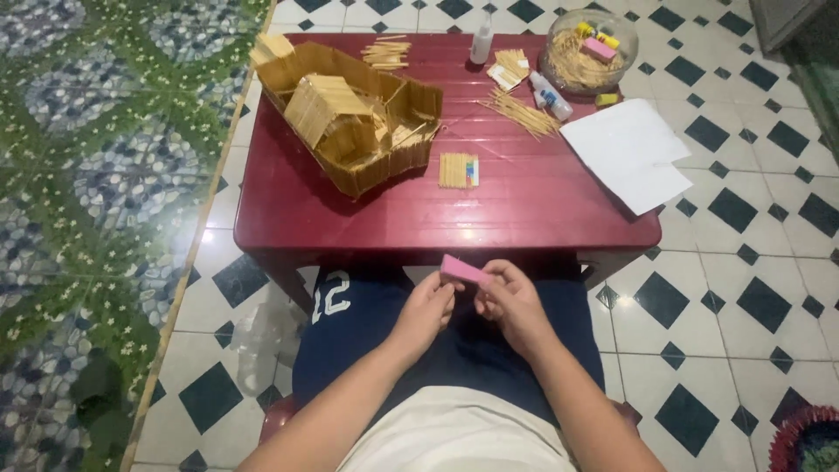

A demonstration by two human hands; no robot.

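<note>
Both hands meet over my lap, just below the front edge of the dark red table (524, 218). My left hand (428, 308) and my right hand (511, 301) together pinch a small flat pink block (465, 270), held slanted between the fingertips. On the table stands a model house of wooden sticks (354, 114) at the left. A small panel of glued sticks (458, 170) with a coloured strip on its right edge lies near the middle.
White paper sheets (631, 153) overhang the table's right side. At the back are loose stick piles (523, 112), a glue bottle (551, 96), a clear bottle (481, 39) and a glass bowl (587, 52) of sticks. Black and white tiles surround the table; a patterned mat (87, 175) lies left.
</note>
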